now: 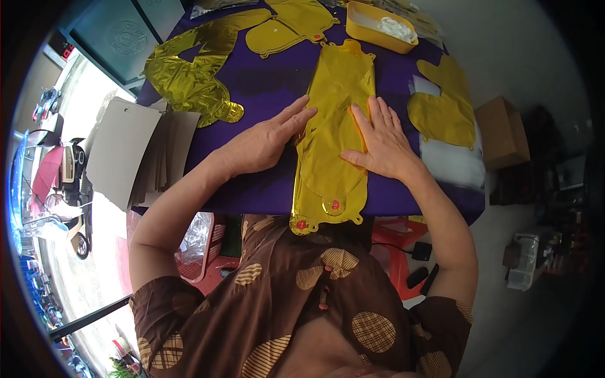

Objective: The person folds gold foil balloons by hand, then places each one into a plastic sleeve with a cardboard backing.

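Observation:
A long folded gold foil sheet lies lengthwise on the purple-covered table, its near end reaching the front edge. Two red dots show near that end. My left hand rests against the foil's left edge, fingers extended and slightly apart, gripping nothing. On the right side of the foil my right hand lies flat with fingers spread, thumb pointing left across it. Another crumpled gold foil piece is at the upper left, and flat gold foil pieces lie at the far edge.
A yellow tray holding white items stands at the far right. Gold foil lies over clear plastic sheets on the right. Grey cardboard sheets stand at the left edge. A cardboard box is beyond the table's right side.

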A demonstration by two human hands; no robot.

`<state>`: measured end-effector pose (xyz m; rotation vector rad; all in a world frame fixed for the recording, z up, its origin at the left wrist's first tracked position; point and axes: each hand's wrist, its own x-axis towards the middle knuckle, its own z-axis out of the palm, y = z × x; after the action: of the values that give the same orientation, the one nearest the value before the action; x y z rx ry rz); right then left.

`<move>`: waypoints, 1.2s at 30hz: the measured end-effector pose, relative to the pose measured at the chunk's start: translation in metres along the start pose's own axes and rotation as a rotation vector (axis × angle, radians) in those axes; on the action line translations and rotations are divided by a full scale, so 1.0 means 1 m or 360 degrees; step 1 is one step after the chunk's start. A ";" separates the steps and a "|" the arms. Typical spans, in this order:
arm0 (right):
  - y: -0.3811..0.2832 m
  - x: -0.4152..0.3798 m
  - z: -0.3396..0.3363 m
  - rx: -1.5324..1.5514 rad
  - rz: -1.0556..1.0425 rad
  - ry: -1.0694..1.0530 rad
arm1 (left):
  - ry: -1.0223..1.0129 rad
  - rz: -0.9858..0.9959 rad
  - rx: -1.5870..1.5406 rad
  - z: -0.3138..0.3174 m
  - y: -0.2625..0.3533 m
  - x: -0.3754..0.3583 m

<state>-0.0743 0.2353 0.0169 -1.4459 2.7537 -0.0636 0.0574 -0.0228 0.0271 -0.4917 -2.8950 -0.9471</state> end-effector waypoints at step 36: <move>-0.089 -0.077 0.002 0.0161 -0.0735 0.0601 | 0.0081 0.0482 0.0544 0.008 -0.012 0.000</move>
<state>0.0430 0.2482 0.0199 -2.1999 2.5455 -0.5274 0.0537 -0.0273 0.0135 -0.8257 -2.7423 -0.4075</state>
